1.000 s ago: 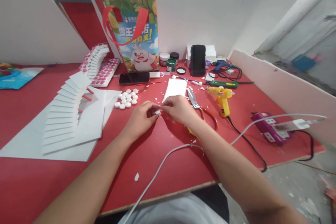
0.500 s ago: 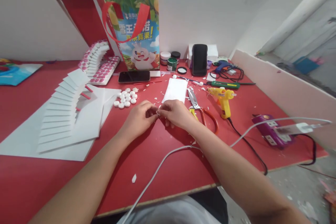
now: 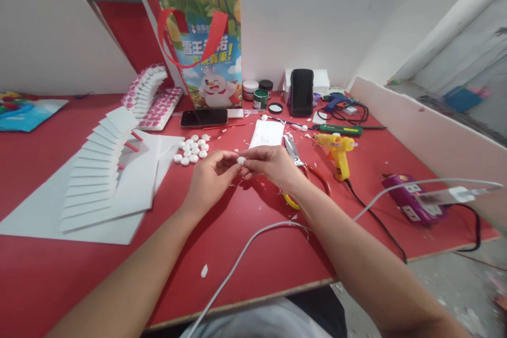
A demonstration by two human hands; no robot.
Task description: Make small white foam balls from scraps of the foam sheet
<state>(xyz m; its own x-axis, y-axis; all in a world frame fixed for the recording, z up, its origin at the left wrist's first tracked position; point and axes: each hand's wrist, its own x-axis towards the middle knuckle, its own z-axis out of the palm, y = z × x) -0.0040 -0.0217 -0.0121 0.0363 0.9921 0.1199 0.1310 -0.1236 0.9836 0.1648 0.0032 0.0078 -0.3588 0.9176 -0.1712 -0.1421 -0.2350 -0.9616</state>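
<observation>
A small white disc [image 3: 241, 160] is pinched between the fingertips of my left hand [image 3: 216, 177] and my right hand [image 3: 273, 166], above the red table. Both hands are closed on it from either side. Just left of my left hand lies a cluster of similar white round discs [image 3: 194, 151]. Behind my right hand is a white foam piece [image 3: 266, 133]. Scissors [image 3: 293, 150] with red and yellow handles lie partly under my right forearm.
Stepped white foam strips [image 3: 93, 163] rest on white sheets at left. A printed bag [image 3: 209, 47], a phone [image 3: 204, 117] and paint jars [image 3: 260, 99] stand behind. A yellow glue gun [image 3: 336, 150], a purple box [image 3: 412, 198] and a white cable [image 3: 241, 259] lie right and front.
The white disc now shows between my fingertips, where it was mostly hidden before. My hands have turned slightly, and the view has shifted a little.
</observation>
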